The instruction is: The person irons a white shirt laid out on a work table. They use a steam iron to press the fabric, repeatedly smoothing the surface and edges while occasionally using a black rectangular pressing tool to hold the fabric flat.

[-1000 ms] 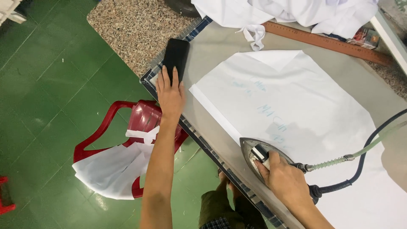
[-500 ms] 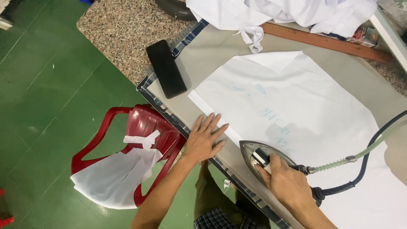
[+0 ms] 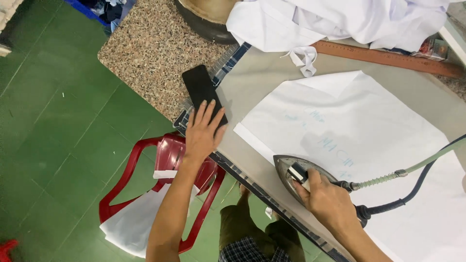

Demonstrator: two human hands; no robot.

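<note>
Your right hand (image 3: 327, 204) is wrapping its grip around the iron (image 3: 298, 177) at 5 o'clock on the white fabric (image 3: 369, 145); left hand (image 3: 203, 133), fingers spread, is pressing the black block (image 3: 200, 90) at the counter (image 3: 252, 77) edge, 10 o'clock.

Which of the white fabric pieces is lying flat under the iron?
The large flat white sheet with faint blue writing, spread on the table under the iron. The white pile at the far edge is crumpled; another piece hangs off the red chair.

Iron (image 3: 296, 172): dull grey metal body with a rubbery dark cord. White cloth (image 3: 359, 136): smooth, matt, lying on the table (image 3: 252, 77) with its matt grey padded cover; black block (image 3: 203, 92) matt. Chair (image 3: 165, 155): glossy red plastic; ruler (image 3: 388, 57): brown wood; countertop (image 3: 145, 53): speckled stone.
</note>
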